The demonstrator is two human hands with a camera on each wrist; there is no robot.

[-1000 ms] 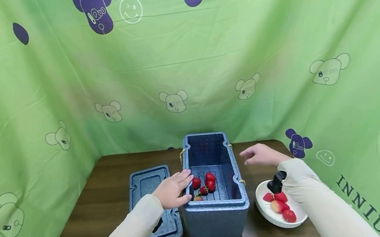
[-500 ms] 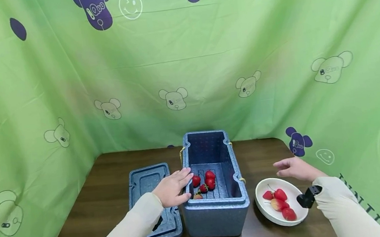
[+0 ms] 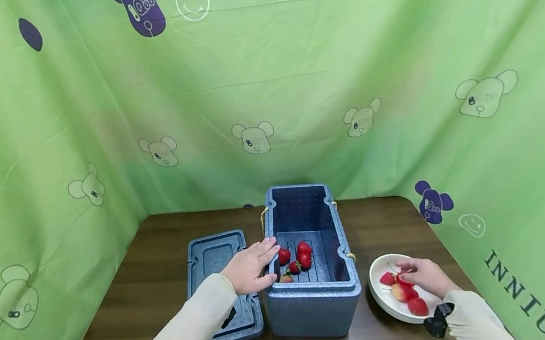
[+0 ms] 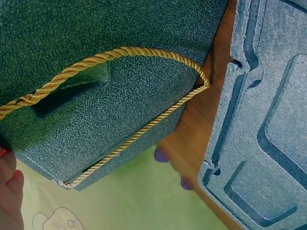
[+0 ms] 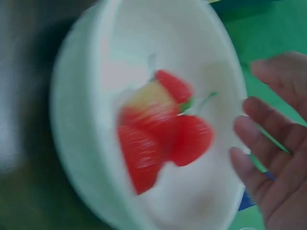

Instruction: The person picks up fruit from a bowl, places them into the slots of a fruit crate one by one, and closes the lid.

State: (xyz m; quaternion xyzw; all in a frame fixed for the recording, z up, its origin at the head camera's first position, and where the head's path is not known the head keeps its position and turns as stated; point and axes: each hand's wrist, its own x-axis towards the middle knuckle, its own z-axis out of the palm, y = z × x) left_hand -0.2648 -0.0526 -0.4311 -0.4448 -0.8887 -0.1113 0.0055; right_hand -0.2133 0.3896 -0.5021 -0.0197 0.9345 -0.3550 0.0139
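My left hand [image 3: 250,269] rests on the left rim of a blue-grey foam box [image 3: 314,312], its fingers laid straight over the edge. Several red strawberries [image 3: 303,248] lie on the box floor. To the right of the box, my right hand [image 3: 428,276] hovers over the far right side of a white bowl [image 3: 377,292]. Several strawberries [image 3: 417,306] sit in that bowl, one of them partly yellowish [image 5: 151,103]. In the right wrist view my right fingers [image 5: 254,136] are spread and relaxed, apart from the fruit, with nothing held.
A matching foam lid [image 3: 214,259] lies on the wooden table [image 3: 131,295] left of the box. Yellow rope handles [image 4: 139,136] hang on the box's sides. A green printed curtain [image 3: 288,79] surrounds the table on the back and sides.
My right hand has swung back from beside the box to the right, then come down over the bowl. The left hand stays on the box rim. The strawberries have not shifted.
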